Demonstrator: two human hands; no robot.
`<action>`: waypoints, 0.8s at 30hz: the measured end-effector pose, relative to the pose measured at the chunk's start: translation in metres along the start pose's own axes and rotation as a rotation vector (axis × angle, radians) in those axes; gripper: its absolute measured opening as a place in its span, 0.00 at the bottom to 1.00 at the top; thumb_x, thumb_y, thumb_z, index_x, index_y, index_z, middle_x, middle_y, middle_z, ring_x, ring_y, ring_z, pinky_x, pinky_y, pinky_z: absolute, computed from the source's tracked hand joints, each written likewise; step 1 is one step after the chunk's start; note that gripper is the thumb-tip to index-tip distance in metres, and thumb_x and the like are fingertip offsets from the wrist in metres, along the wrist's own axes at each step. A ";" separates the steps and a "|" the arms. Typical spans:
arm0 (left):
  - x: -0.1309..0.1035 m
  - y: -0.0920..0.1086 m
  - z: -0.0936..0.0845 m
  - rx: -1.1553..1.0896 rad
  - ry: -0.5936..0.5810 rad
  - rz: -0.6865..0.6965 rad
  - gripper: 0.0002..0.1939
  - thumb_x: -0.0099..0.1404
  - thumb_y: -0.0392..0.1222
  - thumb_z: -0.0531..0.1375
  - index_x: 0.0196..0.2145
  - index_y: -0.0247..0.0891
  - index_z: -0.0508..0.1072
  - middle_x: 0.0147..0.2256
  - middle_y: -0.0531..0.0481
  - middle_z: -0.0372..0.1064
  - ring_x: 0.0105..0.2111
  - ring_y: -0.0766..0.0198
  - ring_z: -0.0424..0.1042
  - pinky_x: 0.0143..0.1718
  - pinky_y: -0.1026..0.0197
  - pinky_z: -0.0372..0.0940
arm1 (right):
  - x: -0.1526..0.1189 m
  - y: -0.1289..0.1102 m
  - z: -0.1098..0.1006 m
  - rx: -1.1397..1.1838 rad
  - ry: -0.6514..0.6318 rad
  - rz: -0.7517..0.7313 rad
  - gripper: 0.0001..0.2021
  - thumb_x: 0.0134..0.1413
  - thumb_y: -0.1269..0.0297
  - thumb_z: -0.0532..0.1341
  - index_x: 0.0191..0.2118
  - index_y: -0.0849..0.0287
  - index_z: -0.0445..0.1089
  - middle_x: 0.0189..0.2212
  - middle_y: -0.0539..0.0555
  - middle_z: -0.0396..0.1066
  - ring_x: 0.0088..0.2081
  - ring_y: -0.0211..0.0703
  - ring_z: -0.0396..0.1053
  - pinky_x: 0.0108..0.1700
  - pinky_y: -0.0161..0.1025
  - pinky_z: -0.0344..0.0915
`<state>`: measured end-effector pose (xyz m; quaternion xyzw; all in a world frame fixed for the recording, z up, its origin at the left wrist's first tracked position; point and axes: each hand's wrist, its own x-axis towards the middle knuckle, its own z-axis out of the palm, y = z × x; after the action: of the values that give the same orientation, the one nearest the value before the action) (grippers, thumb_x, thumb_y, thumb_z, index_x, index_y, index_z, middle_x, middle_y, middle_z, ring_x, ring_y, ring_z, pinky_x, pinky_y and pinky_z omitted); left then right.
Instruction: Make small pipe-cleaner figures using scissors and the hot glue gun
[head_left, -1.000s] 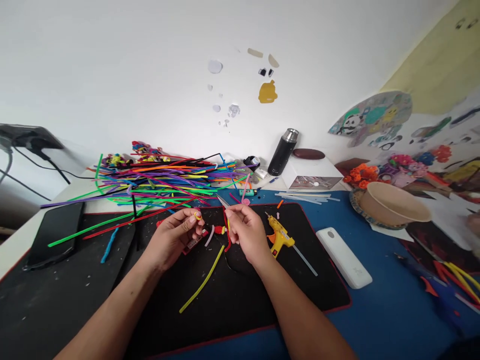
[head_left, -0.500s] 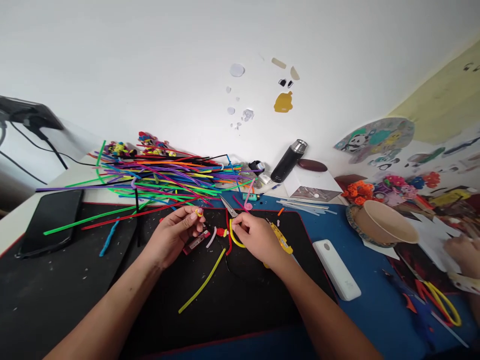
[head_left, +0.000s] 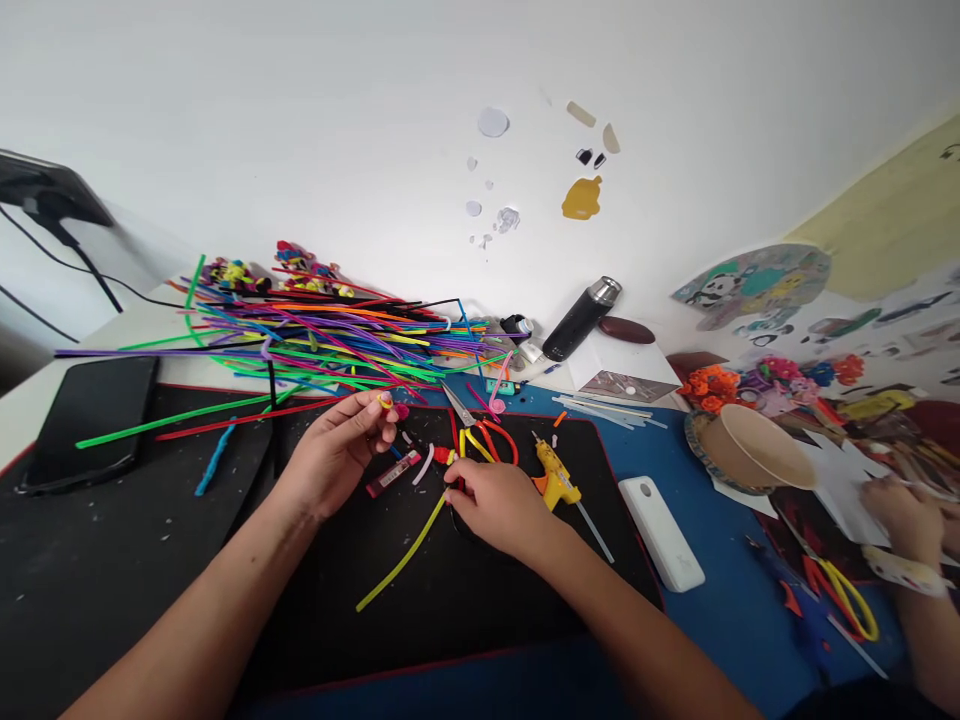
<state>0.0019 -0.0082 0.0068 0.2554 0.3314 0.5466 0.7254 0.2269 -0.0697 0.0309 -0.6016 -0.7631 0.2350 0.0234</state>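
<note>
My left hand (head_left: 349, 435) is raised over the black mat, thumb and fingers pinched on a small yellow and red pipe cleaner piece (head_left: 385, 401). My right hand (head_left: 499, 500) is low over the mat, its fingers curled together beside a small red and yellow pipe cleaner piece (head_left: 444, 455). What its fingertips grip, if anything, is hidden. Just beyond that hand lie scissors (head_left: 501, 438) with red and yellow handles. A yellow-green pipe cleaner (head_left: 405, 565) stretches from near the right fingertips toward me. A dark red small box (head_left: 393, 474) and a pale pink strip (head_left: 424, 466) lie between the hands.
A yellow glue gun (head_left: 556, 475) and white power bank (head_left: 661, 533) lie at right. Behind are a heap of pipe cleaners (head_left: 337, 345) and a black flask (head_left: 581, 322). A phone (head_left: 94, 420) rests at left. Another person's hand (head_left: 904, 515) is at far right, near a bowl (head_left: 765, 450).
My right hand has come away from the scissors, down and left toward the red and yellow piece, uncovering the scissor handles and glue gun. My left hand keeps its pinch. The view has shifted slightly.
</note>
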 end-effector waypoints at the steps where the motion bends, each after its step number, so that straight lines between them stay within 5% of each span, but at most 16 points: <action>1: 0.000 0.001 0.000 -0.013 0.011 -0.001 0.17 0.51 0.44 0.79 0.34 0.33 0.82 0.30 0.48 0.75 0.26 0.67 0.71 0.26 0.68 0.67 | 0.000 -0.001 0.002 -0.020 0.003 -0.010 0.08 0.67 0.61 0.64 0.49 0.51 0.76 0.34 0.48 0.81 0.37 0.45 0.77 0.34 0.37 0.54; 14: 0.011 0.007 -0.014 -0.098 0.051 0.046 0.15 0.53 0.42 0.78 0.33 0.35 0.79 0.29 0.51 0.75 0.27 0.68 0.72 0.26 0.69 0.69 | -0.002 -0.005 0.011 -0.034 0.026 -0.009 0.04 0.67 0.66 0.62 0.41 0.54 0.75 0.33 0.50 0.81 0.35 0.44 0.77 0.34 0.38 0.53; 24: 0.005 0.012 -0.007 0.037 0.004 0.122 0.15 0.54 0.44 0.78 0.35 0.34 0.82 0.29 0.47 0.77 0.26 0.65 0.73 0.27 0.66 0.66 | -0.015 -0.003 0.001 0.419 0.076 0.012 0.03 0.62 0.67 0.62 0.35 0.56 0.72 0.22 0.44 0.68 0.25 0.36 0.65 0.30 0.33 0.55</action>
<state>-0.0100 -0.0003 0.0106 0.2875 0.3268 0.5840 0.6852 0.2283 -0.0842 0.0345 -0.5963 -0.6927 0.3659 0.1752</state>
